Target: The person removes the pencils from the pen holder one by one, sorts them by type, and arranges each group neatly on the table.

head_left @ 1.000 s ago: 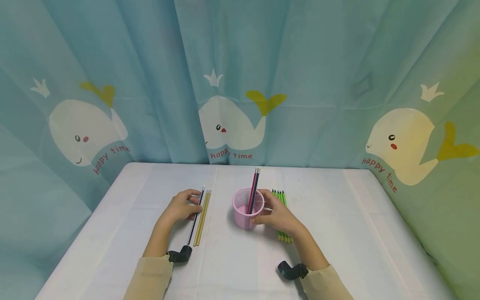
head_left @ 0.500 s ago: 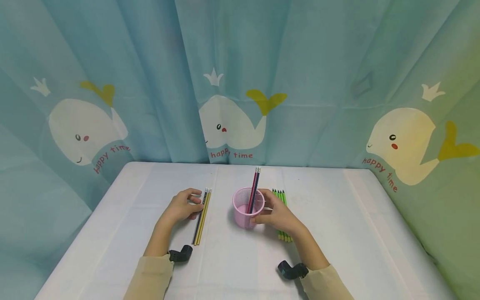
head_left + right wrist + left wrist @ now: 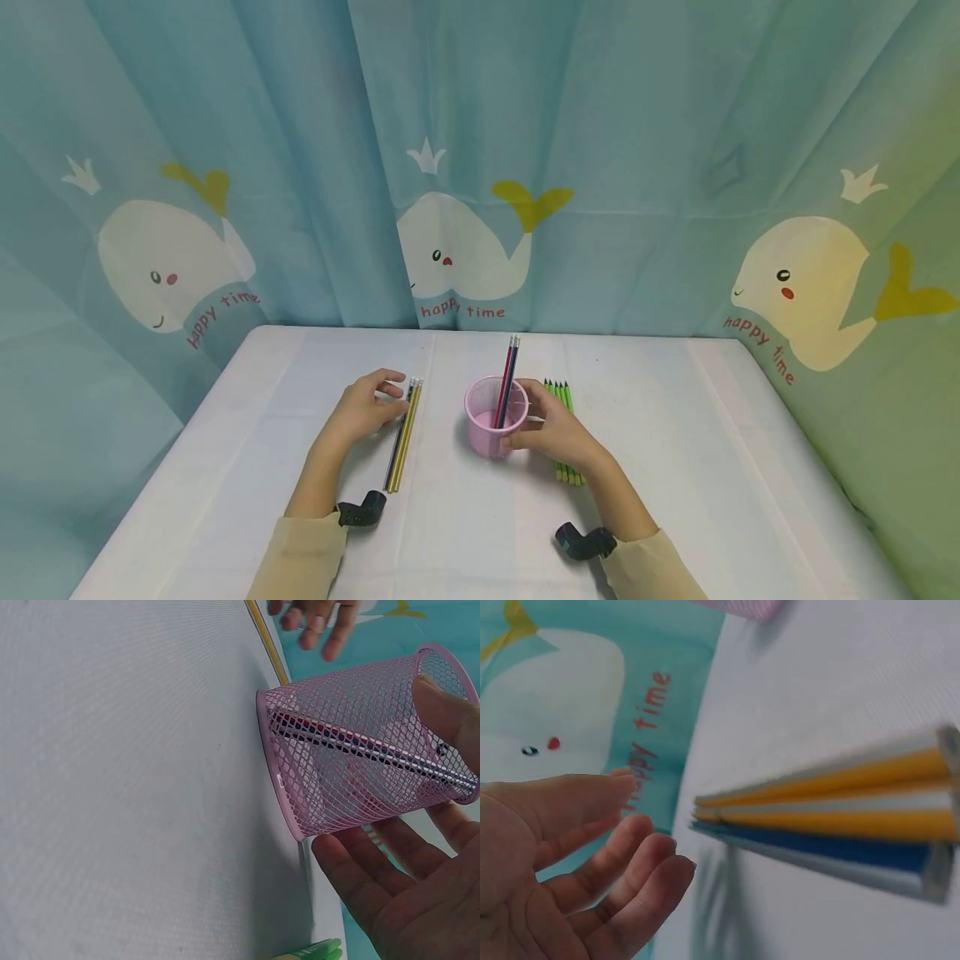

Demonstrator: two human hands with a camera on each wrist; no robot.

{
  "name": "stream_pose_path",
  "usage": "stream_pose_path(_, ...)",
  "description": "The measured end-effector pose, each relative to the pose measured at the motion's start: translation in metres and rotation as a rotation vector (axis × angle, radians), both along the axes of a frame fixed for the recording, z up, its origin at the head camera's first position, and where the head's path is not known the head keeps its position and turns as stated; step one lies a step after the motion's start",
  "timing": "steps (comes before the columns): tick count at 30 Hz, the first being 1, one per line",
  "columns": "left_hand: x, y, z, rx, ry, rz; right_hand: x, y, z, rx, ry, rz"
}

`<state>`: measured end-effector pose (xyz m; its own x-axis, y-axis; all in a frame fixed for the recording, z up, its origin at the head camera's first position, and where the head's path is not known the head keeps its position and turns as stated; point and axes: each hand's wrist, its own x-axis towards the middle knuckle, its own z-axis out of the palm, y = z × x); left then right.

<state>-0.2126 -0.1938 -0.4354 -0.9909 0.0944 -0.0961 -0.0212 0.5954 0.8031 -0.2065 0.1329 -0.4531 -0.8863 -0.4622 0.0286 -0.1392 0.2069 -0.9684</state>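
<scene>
My right hand (image 3: pixel 561 429) holds a pink mesh pencil cup (image 3: pixel 483 440), thumb at the rim and fingers along the side. A red pencil (image 3: pixel 505 371) and a dark blue pencil (image 3: pixel 513 367) lean inside it. On the left, my left hand (image 3: pixel 362 412) hovers beside a row of pencils with loosely bent fingers. The left wrist view shows a gap between the fingertips (image 3: pixel 681 874) and that row. A blue-and-silver pencil (image 3: pixel 855 851) lies alongside yellow-striped pencils (image 3: pixel 870 774).
Several green pencils (image 3: pixel 560 390) lie on the white table (image 3: pixel 465 533), partly under my right hand and wrist. A blue curtain (image 3: pixel 637 167) with whale prints hangs behind the table's far edge.
The dark blue pencil came to the right against the yellow pencils under my left hand. That hand has since lifted off it slightly. My right hand and the cup stay in place.
</scene>
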Motion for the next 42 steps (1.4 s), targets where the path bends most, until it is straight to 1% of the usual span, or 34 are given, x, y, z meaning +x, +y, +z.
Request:
stream_pose_path(5, 0.006, 0.008, 0.014, -0.005, 0.095, -0.039, 0.000, 0.000, -0.001, 0.012, -0.004, -0.008)
stream_pose_path(9, 0.012, 0.018, 0.025, 0.010, 0.179, -0.072, 0.000, 0.001, -0.001, 0.007, 0.003, -0.003)
stream_pose_path(13, 0.018, 0.035, 0.033, 0.036, 0.270, -0.114, 0.000, 0.001, -0.001, 0.003, 0.003, 0.003)
stream_pose_path(15, 0.021, 0.046, 0.034, 0.048, 0.315, -0.149, 0.000, 0.002, -0.001, 0.001, 0.003, 0.005)
stream_pose_path(19, 0.026, 0.070, 0.030, 0.045, 0.398, -0.245, 0.000, 0.001, -0.001, -0.004, 0.003, 0.004)
stream_pose_path(22, 0.029, 0.087, 0.023, -0.006, 0.448, -0.315, -0.001, 0.001, -0.001, -0.009, 0.003, 0.004)
stream_pose_path(25, 0.032, 0.099, 0.014, -0.082, 0.464, -0.385, 0.000, 0.002, -0.001, -0.007, 0.008, 0.009)
stream_pose_path(28, 0.034, 0.106, 0.004, -0.152, 0.455, -0.430, 0.000, 0.002, -0.002, 0.006, 0.013, 0.011)
stream_pose_path(30, 0.035, 0.109, 0.001, -0.191, 0.445, -0.435, 0.000, 0.001, -0.002, 0.014, 0.020, 0.011)
stream_pose_path(32, 0.036, 0.110, 0.000, -0.222, 0.453, -0.419, 0.000, 0.001, -0.002, 0.012, 0.019, 0.010)
stream_pose_path(36, 0.035, 0.111, 0.002, -0.275, 0.474, -0.384, -0.001, 0.000, -0.002, -0.001, 0.020, 0.007)
stream_pose_path(39, 0.034, 0.110, 0.003, -0.293, 0.477, -0.373, -0.001, 0.000, -0.002, -0.011, 0.019, 0.008)
stream_pose_path(42, 0.035, 0.110, 0.004, -0.288, 0.467, -0.357, 0.000, 0.000, -0.001, -0.021, 0.013, 0.014)
